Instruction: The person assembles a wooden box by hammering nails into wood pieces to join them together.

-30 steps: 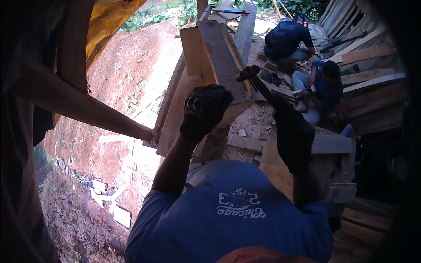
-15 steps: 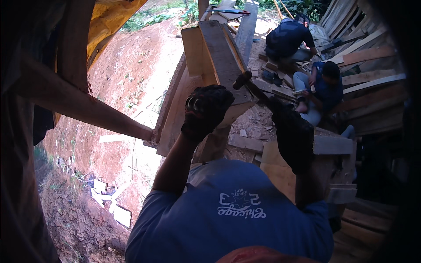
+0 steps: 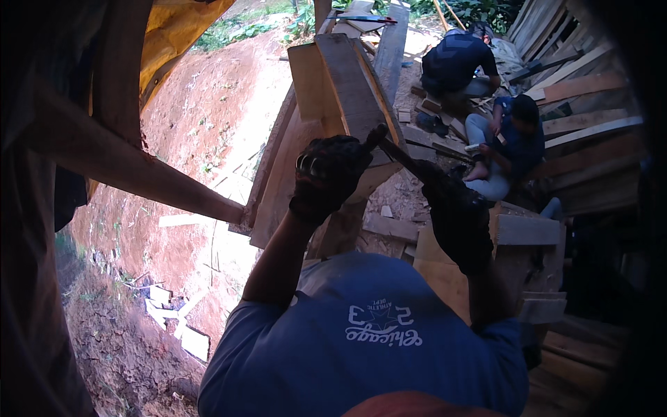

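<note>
The person is looking down over their own blue shirt, and both hands are wearing dark work gloves. The left hand [image 3: 330, 174] is sitting near the centre of the view, curled into a closed fist against the near end of a long weathered plank [image 3: 351, 90], which is running away toward twelve o'clock; whether the fingers are wrapping the edge or only pressing on it is hard to tell. The right hand [image 3: 455, 215], at about three o'clock from the left, is closing firmly round the handle of a hammer [image 3: 392, 149], whose dark head is pointing toward ten o'clock and ending just beside the left glove's knuckles. The hammer is looking stiff and head-heavy, best gripped low on the handle as it is being held now; the plank is looking heavy, rigid and rough-sawn, likely splintery, so taking it by the long edges near the end seems soundest. More boards are leaning alongside it. Room is tight: a slanting wooden beam [image 3: 132, 174] is crossing at nine o'clock, beyond it a red earth slope [image 3: 187, 139] is dropping away steeply, and stacked timber [image 3: 583, 90] is crowding two o'clock. Two other people [image 3: 486, 104] are crouching at one o'clock, well apart but in line with any long swing.
</note>
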Demonstrator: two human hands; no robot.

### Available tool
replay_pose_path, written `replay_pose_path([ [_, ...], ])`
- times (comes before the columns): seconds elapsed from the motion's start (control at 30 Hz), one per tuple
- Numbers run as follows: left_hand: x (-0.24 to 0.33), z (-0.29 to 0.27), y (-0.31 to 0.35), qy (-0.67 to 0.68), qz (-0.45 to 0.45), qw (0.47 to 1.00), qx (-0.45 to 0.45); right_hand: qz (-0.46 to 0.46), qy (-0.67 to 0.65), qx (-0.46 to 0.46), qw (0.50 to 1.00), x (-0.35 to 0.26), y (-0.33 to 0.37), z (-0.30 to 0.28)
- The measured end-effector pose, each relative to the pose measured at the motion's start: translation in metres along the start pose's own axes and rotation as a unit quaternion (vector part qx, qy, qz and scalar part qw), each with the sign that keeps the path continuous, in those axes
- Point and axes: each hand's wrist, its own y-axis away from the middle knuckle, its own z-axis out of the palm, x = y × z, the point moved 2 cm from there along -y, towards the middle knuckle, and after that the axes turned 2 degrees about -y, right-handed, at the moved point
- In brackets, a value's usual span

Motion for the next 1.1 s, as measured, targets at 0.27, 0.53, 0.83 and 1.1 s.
replay_pose_path([
  [0.27, 0.003, 0.000, -0.004, 0.005, -0.023, 0.999, -0.026, 0.008, 0.023, -0.004, 1.000, -0.003, 0.009, 0.001],
  [0.53, 0.002, 0.005, -0.011, 0.049, -0.009, 0.998, -0.041, 0.024, -0.008, 0.025, 0.999, 0.001, 0.008, 0.005],
  [0.83, 0.005, 0.006, -0.010, 0.007, 0.009, 1.000, -0.017, -0.046, 0.075, 0.053, 0.995, 0.003, 0.015, 0.005],
  [1.1, -0.001, 0.009, -0.010, 0.024, 0.006, 0.999, -0.030, -0.037, 0.051, 0.042, 0.997, 0.008, 0.016, 0.004],
])
